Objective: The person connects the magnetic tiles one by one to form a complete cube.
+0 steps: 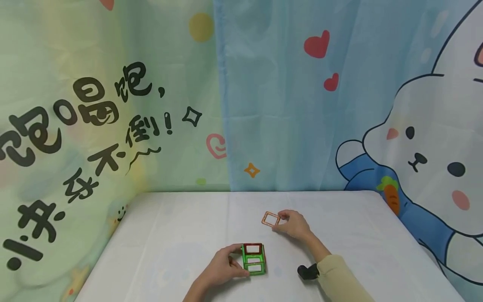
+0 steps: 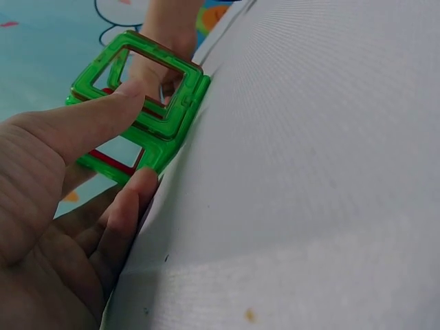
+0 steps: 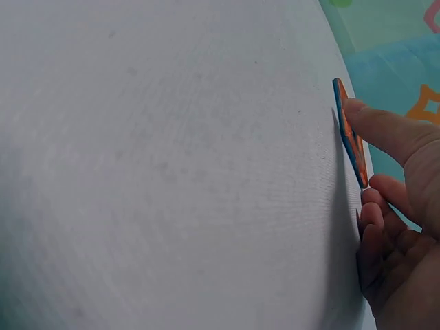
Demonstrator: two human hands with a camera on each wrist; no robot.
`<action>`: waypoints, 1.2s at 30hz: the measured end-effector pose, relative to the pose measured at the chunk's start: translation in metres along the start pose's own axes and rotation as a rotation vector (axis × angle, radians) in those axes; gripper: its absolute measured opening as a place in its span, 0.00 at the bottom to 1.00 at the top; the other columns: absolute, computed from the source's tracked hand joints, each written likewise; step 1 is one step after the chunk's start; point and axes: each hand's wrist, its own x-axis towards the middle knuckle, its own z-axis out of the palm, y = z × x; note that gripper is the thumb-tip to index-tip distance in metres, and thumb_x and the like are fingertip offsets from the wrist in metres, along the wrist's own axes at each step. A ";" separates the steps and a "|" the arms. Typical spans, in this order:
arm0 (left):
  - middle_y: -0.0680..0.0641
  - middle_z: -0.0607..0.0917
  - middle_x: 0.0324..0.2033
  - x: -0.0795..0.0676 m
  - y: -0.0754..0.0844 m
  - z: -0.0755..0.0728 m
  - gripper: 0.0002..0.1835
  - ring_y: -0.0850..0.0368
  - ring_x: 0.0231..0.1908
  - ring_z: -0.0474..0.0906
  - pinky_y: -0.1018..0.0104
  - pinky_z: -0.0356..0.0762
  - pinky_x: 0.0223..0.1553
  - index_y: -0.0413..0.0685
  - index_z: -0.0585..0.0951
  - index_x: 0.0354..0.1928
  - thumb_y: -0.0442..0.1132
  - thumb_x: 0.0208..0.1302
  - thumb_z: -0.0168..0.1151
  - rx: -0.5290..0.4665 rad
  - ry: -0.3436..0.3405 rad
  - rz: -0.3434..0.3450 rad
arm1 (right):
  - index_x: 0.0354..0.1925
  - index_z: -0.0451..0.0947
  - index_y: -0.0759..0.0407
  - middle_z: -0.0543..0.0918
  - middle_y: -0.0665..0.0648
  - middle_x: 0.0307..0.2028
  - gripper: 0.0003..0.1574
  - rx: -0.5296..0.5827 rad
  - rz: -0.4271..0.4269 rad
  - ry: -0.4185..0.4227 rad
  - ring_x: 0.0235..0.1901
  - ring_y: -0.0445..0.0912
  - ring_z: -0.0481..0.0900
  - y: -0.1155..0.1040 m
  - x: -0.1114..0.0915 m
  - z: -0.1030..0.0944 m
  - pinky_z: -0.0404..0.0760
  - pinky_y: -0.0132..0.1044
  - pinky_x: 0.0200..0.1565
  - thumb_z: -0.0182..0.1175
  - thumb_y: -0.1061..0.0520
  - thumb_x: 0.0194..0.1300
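Note:
A small box of magnetic tiles (image 1: pixel 255 263), green with a red tile at its far upper side, stands near the front of the table. My left hand (image 1: pixel 222 265) grips it from the left; in the left wrist view the thumb lies across the open window of a green tile (image 2: pixel 163 126). Farther back and to the right, my right hand (image 1: pixel 295 226) pinches an orange square magnetic tile (image 1: pixel 267 224) by its right side. Seen nearly edge-on in the right wrist view, the tile (image 3: pixel 349 141) shows a blue edge beside the orange.
A white cloth (image 1: pixel 162 243) covers the table. Behind it hangs a printed curtain (image 1: pixel 271 105) with hearts, lettering and a rabbit. A black device (image 1: pixel 308 272) sits at the right wrist, by a pale yellow sleeve (image 1: pixel 339 277).

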 end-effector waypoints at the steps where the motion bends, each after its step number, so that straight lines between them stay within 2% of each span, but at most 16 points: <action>1: 0.51 0.80 0.49 0.000 0.000 0.000 0.38 0.58 0.27 0.81 0.67 0.78 0.26 0.49 0.76 0.62 0.32 0.45 0.79 0.002 0.001 0.002 | 0.51 0.78 0.69 0.81 0.61 0.44 0.36 -0.009 0.003 0.001 0.49 0.58 0.76 0.001 0.000 0.000 0.72 0.54 0.52 0.77 0.52 0.48; 12: 0.51 0.80 0.50 0.001 -0.003 0.000 0.38 0.59 0.28 0.82 0.68 0.78 0.26 0.49 0.75 0.62 0.32 0.45 0.79 0.002 -0.006 0.018 | 0.51 0.81 0.63 0.81 0.58 0.44 0.34 -0.073 0.041 0.030 0.48 0.56 0.77 0.002 0.001 0.004 0.72 0.53 0.48 0.76 0.48 0.48; 17: 0.51 0.80 0.49 0.002 -0.003 -0.001 0.38 0.59 0.27 0.82 0.68 0.78 0.27 0.48 0.75 0.62 0.32 0.45 0.79 0.009 -0.002 0.017 | 0.51 0.81 0.62 0.81 0.57 0.43 0.33 -0.055 0.041 0.035 0.47 0.55 0.77 0.004 0.002 0.005 0.72 0.53 0.47 0.76 0.48 0.49; 22: 0.51 0.80 0.49 0.003 -0.001 -0.001 0.38 0.59 0.28 0.82 0.68 0.78 0.27 0.49 0.76 0.62 0.33 0.44 0.79 0.012 -0.005 0.003 | 0.51 0.79 0.64 0.81 0.58 0.43 0.33 0.042 -0.022 0.022 0.46 0.54 0.76 0.008 0.002 0.000 0.73 0.51 0.47 0.76 0.51 0.50; 27: 0.52 0.81 0.50 0.007 0.002 0.000 0.38 0.60 0.26 0.81 0.68 0.77 0.27 0.50 0.76 0.62 0.36 0.44 0.80 0.059 -0.006 0.008 | 0.52 0.78 0.66 0.80 0.60 0.43 0.32 0.191 -0.079 -0.012 0.32 0.48 0.75 0.004 -0.005 -0.012 0.75 0.40 0.30 0.76 0.56 0.51; 30: 0.54 0.81 0.49 0.009 0.002 0.002 0.38 0.61 0.25 0.80 0.68 0.76 0.27 0.50 0.76 0.62 0.38 0.44 0.80 0.093 -0.016 0.006 | 0.53 0.77 0.65 0.80 0.60 0.42 0.32 0.228 -0.107 -0.041 0.29 0.46 0.73 -0.004 -0.017 -0.020 0.74 0.37 0.22 0.75 0.57 0.51; 36: 0.54 0.81 0.49 0.017 0.002 0.003 0.38 0.61 0.24 0.78 0.68 0.76 0.26 0.50 0.76 0.62 0.40 0.45 0.80 0.116 -0.036 0.018 | 0.54 0.77 0.61 0.79 0.58 0.41 0.32 0.231 -0.184 -0.071 0.31 0.48 0.74 -0.027 -0.039 -0.036 0.74 0.37 0.23 0.75 0.58 0.51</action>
